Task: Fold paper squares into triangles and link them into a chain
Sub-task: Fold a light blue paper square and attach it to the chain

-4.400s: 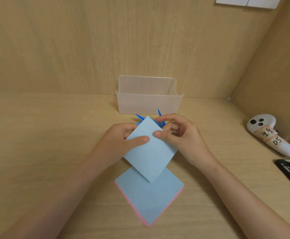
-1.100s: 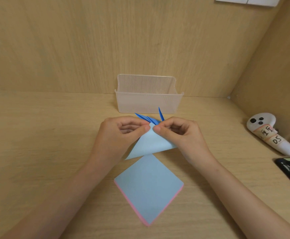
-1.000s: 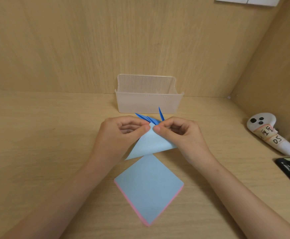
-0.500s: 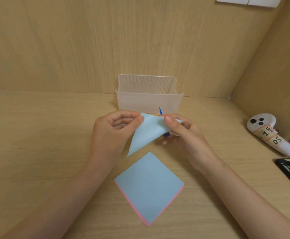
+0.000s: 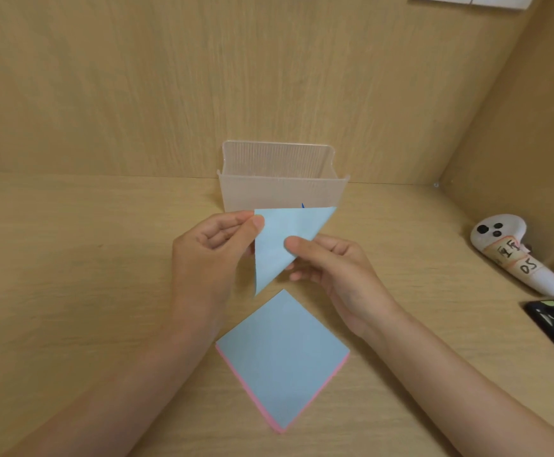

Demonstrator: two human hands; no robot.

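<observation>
In the head view, one folded light-blue paper triangle (image 5: 285, 239) is held in the air above the middle of the desk (image 5: 71, 275), just in front of a translucent plastic box (image 5: 282, 179) at the back edge. Its upper left corner is pinched by the left hand (image 5: 213, 255). Its slanted edge is gripped by the right hand (image 5: 331, 272), thumb in front. If either pinch loosened, the layers could slip and the crease set crooked. Counted: one triangle, one stack of paper squares (image 5: 282, 357) toward the front edge, one box, one dark-blue paper tip (image 5: 303, 206), one white controller (image 5: 516, 255) near the right edge.
</observation>
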